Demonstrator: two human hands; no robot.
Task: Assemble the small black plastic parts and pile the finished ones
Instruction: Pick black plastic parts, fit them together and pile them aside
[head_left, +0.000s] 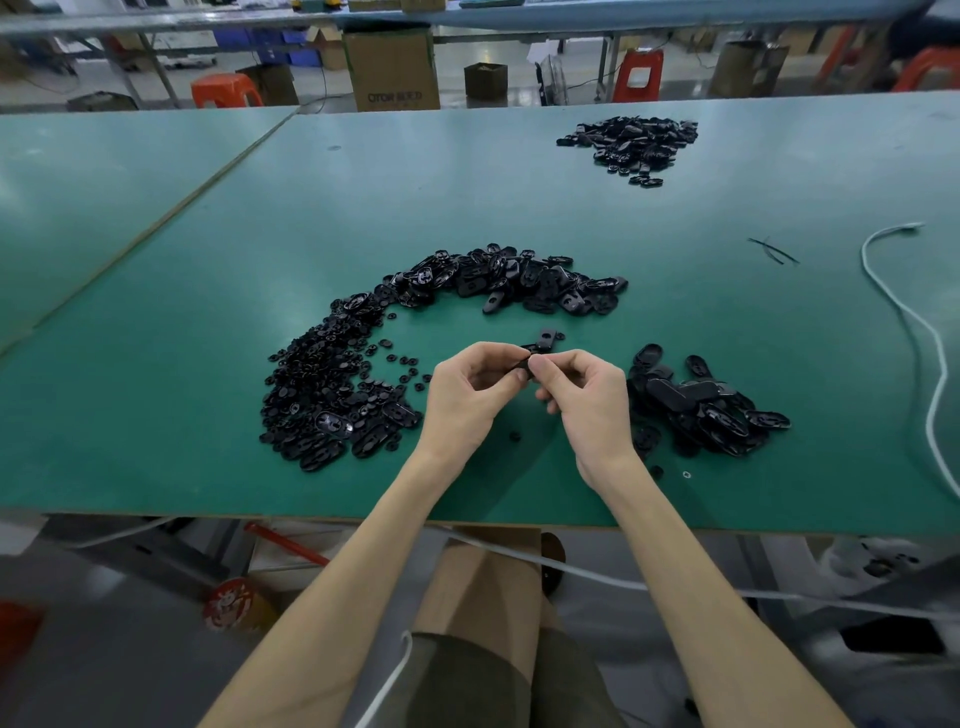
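My left hand (475, 395) and my right hand (587, 397) meet above the green table (208, 312), fingers curled, both pinching one small black plastic part (543, 343) whose flat end sticks up past the fingertips. A curved heap of loose black parts (363, 353) arcs round the left and far side of my hands. Another heap of oval black parts (701, 405) lies just right of my right hand. A separate pile of black parts (631, 145) sits far back on the right.
A white cable (909, 322) snakes along the right side of the table and under its front edge. Thin black strips (774, 252) lie at mid right. One small black button (514, 435) lies between my wrists. Boxes and red stools stand behind the table.
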